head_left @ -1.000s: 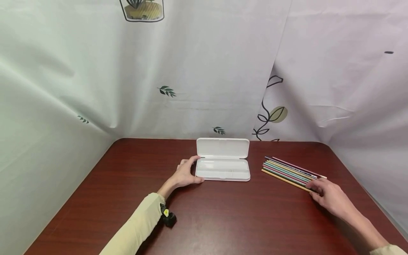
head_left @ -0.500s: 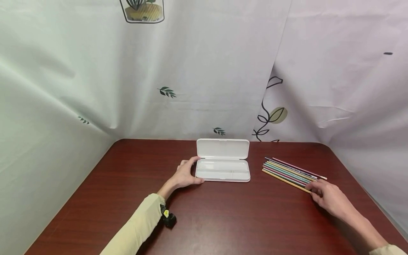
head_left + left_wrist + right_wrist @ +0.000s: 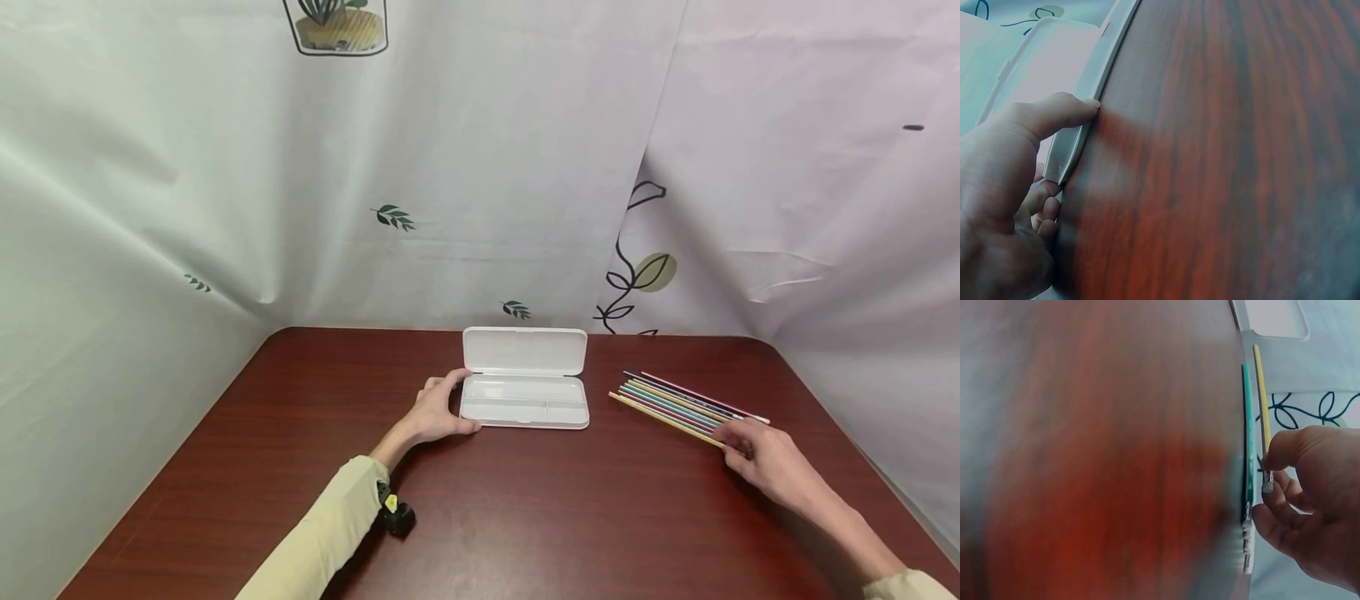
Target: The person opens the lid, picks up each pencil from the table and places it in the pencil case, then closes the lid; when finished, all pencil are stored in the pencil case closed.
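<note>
A white pencil case lies with its lid raised near the back middle of the table. My left hand grips its left end, the thumb on the front edge and fingers at the back corner. In the left wrist view, the thumb presses the rim of the case. Several pencils lie slanting side by side on the right. My right hand pinches a yellow pencil near its eraser end, its far tip raised above the others. A green pencil lies just below it in the right wrist view.
The dark reddish wooden table reaches back to a pale printed curtain. A black wrist camera hangs under the left sleeve. Bare table separates the case from the pencils.
My right hand has moved slightly left with the yellow pencil, whose far tip now sticks out left of the other pencils. The left hand and the case have stayed put.
</note>
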### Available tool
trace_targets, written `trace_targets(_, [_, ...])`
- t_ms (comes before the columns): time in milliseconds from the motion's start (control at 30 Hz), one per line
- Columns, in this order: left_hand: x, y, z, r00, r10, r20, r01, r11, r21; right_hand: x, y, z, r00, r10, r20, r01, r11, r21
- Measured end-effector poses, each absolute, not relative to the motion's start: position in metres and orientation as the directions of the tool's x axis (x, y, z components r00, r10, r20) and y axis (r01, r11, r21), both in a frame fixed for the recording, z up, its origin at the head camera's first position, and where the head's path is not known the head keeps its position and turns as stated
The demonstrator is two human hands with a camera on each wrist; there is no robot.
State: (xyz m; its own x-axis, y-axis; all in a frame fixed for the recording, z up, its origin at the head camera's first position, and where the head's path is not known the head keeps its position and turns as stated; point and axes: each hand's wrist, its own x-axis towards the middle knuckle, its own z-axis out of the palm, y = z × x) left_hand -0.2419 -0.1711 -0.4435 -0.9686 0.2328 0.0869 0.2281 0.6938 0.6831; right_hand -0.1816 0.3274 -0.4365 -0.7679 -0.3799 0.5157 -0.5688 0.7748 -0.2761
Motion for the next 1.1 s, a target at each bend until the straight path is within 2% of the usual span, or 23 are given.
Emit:
trace_targets(367, [-0.241, -0.173, -0.445, -0.971, 0.225, 0.075, 0.215, 0.699, 0.682, -0.2, 0.3, -0.423, -0.702, -0.435, 0.564, -0.659, 0.697, -0.281])
trace_targets(900, [-0.24, -0.172, -0.443, -0.966, 0.243, 0.09, 0.237, 0.688, 0.686, -0.231, 0.246, -0.41, -0.66, -0.514, 0.548, -0.735, 0.591, -0.333])
trace_targets(1100, [-0.24, -0.172, -0.443, -0.963, 0.249, 0.104, 0.251, 0.683, 0.686, -0.24, 0.23, -0.409, -0.67, -0.544, 0.505, -0.737, 0.569, -0.366])
